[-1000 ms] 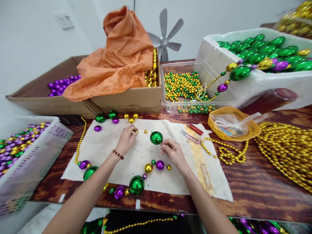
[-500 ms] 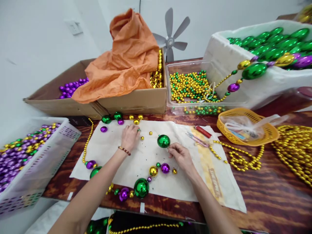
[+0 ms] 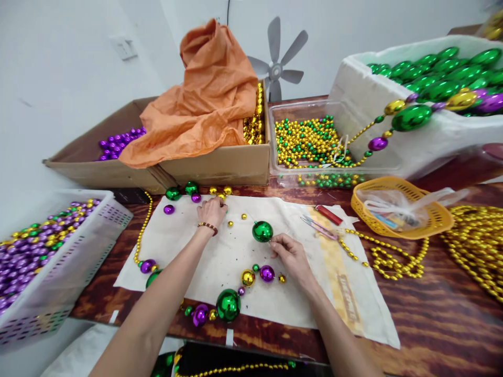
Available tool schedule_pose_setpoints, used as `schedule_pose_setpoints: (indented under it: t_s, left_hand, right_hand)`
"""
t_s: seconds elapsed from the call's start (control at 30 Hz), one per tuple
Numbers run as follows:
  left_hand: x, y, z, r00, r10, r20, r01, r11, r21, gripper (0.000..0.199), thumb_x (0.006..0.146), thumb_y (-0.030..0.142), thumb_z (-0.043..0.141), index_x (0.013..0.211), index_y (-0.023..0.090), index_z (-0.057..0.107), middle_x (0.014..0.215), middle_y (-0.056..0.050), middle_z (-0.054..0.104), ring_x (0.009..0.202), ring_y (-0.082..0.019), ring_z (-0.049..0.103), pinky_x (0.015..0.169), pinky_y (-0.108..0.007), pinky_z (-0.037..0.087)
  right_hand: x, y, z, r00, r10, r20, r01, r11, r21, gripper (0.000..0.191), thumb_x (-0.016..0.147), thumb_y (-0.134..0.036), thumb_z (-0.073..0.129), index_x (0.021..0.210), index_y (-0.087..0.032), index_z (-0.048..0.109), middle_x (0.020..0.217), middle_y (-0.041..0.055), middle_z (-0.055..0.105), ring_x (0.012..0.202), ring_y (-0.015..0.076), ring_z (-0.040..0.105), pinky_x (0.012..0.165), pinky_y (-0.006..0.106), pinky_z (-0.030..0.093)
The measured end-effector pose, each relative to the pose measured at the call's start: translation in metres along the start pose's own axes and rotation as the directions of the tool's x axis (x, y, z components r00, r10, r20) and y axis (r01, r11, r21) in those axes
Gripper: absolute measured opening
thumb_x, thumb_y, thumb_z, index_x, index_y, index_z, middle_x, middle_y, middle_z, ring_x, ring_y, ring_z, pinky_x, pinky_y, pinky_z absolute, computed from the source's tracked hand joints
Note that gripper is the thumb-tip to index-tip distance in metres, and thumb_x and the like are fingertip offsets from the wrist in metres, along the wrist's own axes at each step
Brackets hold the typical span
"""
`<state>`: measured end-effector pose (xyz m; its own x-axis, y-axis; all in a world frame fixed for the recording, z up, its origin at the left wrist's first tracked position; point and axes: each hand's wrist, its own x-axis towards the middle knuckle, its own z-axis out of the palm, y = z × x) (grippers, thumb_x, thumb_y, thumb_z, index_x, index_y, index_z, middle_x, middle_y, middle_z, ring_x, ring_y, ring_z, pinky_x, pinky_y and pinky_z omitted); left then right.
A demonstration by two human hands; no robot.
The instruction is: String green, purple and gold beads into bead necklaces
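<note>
My left hand point(image 3: 212, 211), with a beaded bracelet at its wrist, reaches to the back edge of the white cloth point(image 3: 291, 209), by a few gold beads point(image 3: 221, 191). Its fingers bend downward and their tips are hidden. My right hand point(image 3: 286, 250) pinches something thin at the lower right of a large green bead point(image 3: 262, 231). Nearer the front edge lies a string of mixed beads, with a big green ball point(image 3: 228, 305), a purple ball point(image 3: 267, 273) and a gold ball point(image 3: 248, 277). Two small loose gold beads point(image 3: 230, 223) rest between my hands.
Scissors point(image 3: 319, 227) and a red-handled tool point(image 3: 328, 214) lie right on the cloth. Behind stand a cardboard box point(image 3: 220, 165), a clear bin point(image 3: 334, 170) and a foam box point(image 3: 353, 84). A white basket point(image 3: 94, 235) is left, a yellow basket point(image 3: 412, 234) right.
My left hand has moved slightly away from me and to the right, closer to the gold beads. The large green bead has shifted slightly; my right hand stays beside it.
</note>
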<state>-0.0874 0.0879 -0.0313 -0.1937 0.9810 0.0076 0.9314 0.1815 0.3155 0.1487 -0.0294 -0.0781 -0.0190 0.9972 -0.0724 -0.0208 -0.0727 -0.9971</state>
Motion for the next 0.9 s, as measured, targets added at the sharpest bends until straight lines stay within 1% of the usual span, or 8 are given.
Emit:
schedule_pose_setpoints:
  t_s: [0.1,0.17,0.23,0.3,0.37,0.43,0.6,0.9]
  left_hand:
    - [-0.002,-0.001,-0.002,0.999,0.016,-0.034,-0.018,0.997,-0.077,0.012,0.086,0.025,0.058,0.088,0.022,0.069,0.103,-0.01,0.075,0.108,-0.031,0.063,0.094,-0.047,0.043]
    - [-0.008,0.0,-0.005,0.997,0.027,-0.066,-0.048,0.939,-0.341,0.01,0.085,0.026,0.061,0.089,0.021,0.067,0.099,-0.009,0.075,0.1,-0.026,0.066,0.089,-0.04,0.047]
    - [-0.017,0.002,-0.011,1.0,0.011,0.001,-0.007,0.69,-0.724,0.011,0.082,0.028,0.066,0.089,0.019,0.067,0.093,-0.007,0.073,0.089,-0.021,0.067,0.08,-0.033,0.05]
    - [-0.029,0.007,-0.019,0.983,0.053,0.176,0.15,0.313,-0.938,0.017,0.079,0.029,0.072,0.091,0.018,0.068,0.091,-0.006,0.072,0.084,-0.018,0.068,0.074,-0.029,0.051]
    - [-0.04,0.013,-0.027,0.939,0.147,0.311,0.308,0.039,-0.95,0.021,0.079,0.027,0.076,0.096,0.017,0.071,0.09,-0.005,0.072,0.084,-0.016,0.07,0.077,-0.029,0.053]
    - [-0.048,0.02,-0.033,0.91,0.206,0.36,0.387,-0.106,-0.916,0.021,0.081,0.023,0.075,0.1,0.016,0.073,0.089,-0.005,0.073,0.085,-0.016,0.071,0.086,-0.031,0.055]
    - [-0.055,0.03,-0.035,0.886,0.21,0.413,0.455,-0.231,-0.86,0.014,0.09,0.019,0.067,0.1,0.015,0.074,0.086,-0.005,0.073,0.084,-0.015,0.071,0.089,-0.032,0.057]
    - [-0.057,0.027,-0.033,0.898,0.194,0.394,0.431,-0.213,-0.877,0.014,0.086,0.021,0.072,0.099,0.015,0.073,0.085,-0.003,0.072,0.083,-0.015,0.072,0.09,-0.034,0.057]
  right_hand:
    - [-0.001,-0.001,0.0,1.0,-0.001,0.005,0.001,1.0,0.005,0.022,0.076,-0.042,0.065,0.071,-0.021,0.061,0.062,-0.0015,0.059,0.053,0.0155,0.057,0.055,0.028,0.049]
    - [-0.003,-0.003,0.0,1.0,-0.005,0.009,0.005,1.0,0.013,0.021,0.076,-0.041,0.064,0.071,-0.021,0.061,0.061,-0.0021,0.058,0.052,0.0149,0.057,0.055,0.028,0.048]
    - [-0.005,-0.006,-0.001,1.0,-0.012,0.009,0.011,1.0,0.029,0.02,0.077,-0.04,0.064,0.072,-0.02,0.062,0.06,-0.0024,0.058,0.051,0.0144,0.058,0.054,0.027,0.048]
    - [-0.007,-0.011,-0.002,1.0,-0.011,0.015,0.01,0.999,0.049,0.019,0.077,-0.039,0.064,0.073,-0.02,0.063,0.062,-0.0024,0.059,0.052,0.0142,0.059,0.054,0.026,0.048]
    - [-0.009,-0.017,-0.003,0.999,-0.011,0.031,0.01,0.998,0.058,0.018,0.078,-0.038,0.065,0.074,-0.02,0.063,0.063,-0.0023,0.06,0.052,0.0142,0.06,0.054,0.026,0.049]
    - [-0.011,-0.022,-0.004,0.998,-0.027,0.049,0.025,0.999,0.047,0.017,0.079,-0.037,0.065,0.075,-0.021,0.064,0.063,-0.0023,0.06,0.052,0.0141,0.06,0.053,0.026,0.049]
    - [-0.015,-0.03,-0.006,0.994,-0.081,0.075,0.082,0.997,-0.008,0.015,0.081,-0.035,0.063,0.075,-0.021,0.064,0.063,-0.0018,0.061,0.051,0.0137,0.06,0.051,0.025,0.048]
    - [-0.016,-0.027,-0.004,0.994,-0.081,0.075,0.084,0.995,-0.046,0.015,0.081,-0.034,0.062,0.075,-0.021,0.064,0.064,-0.0012,0.061,0.051,0.0136,0.059,0.05,0.025,0.047]
